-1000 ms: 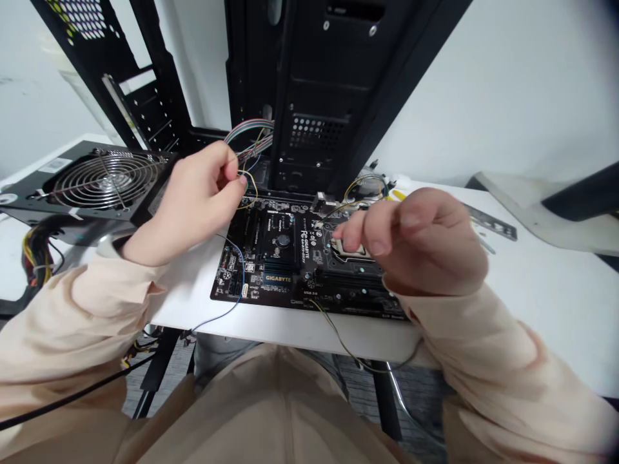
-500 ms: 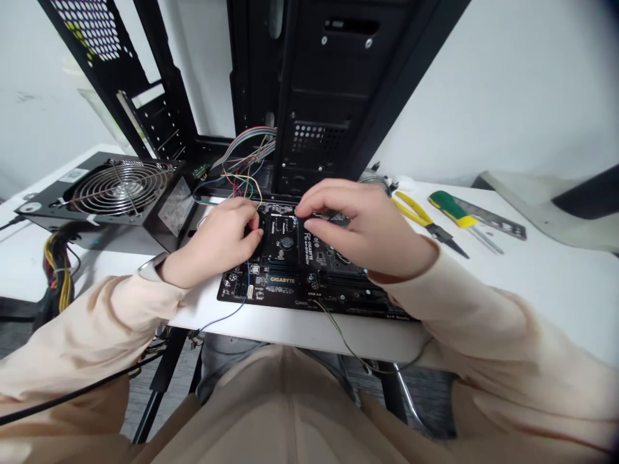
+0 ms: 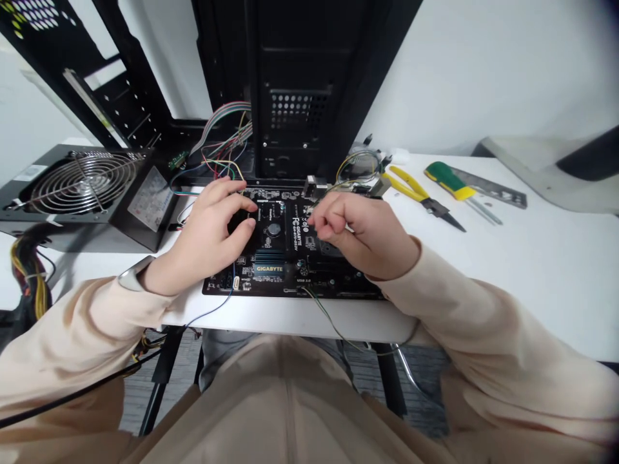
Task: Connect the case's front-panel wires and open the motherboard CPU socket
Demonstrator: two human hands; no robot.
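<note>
A black Gigabyte motherboard (image 3: 294, 261) lies flat on the white table. My left hand (image 3: 210, 235) is over its left edge, thumb and fingers apart, with nothing seen between them. Above the board's middle is my right hand (image 3: 362, 232), its fingers curled together. Whatever they hold, if anything, is hidden. A thin blue wire (image 3: 217, 308) runs off the board's left side, and a green-and-yellow wire (image 3: 331, 319) trails from its front edge.
A power supply with a fan grille (image 3: 89, 183) stands at left. Behind the board rises a black computer case (image 3: 309, 58) with loose coloured wires (image 3: 227, 122). Yellow-handled pliers (image 3: 411, 187), a green-and-yellow screwdriver (image 3: 449, 180) and a metal plate (image 3: 493, 188) lie at right.
My left fingers have spread from a near pinch at the board's edge. My right fingers have curled in and sit nearer the front of the board. The view has shifted slightly.
</note>
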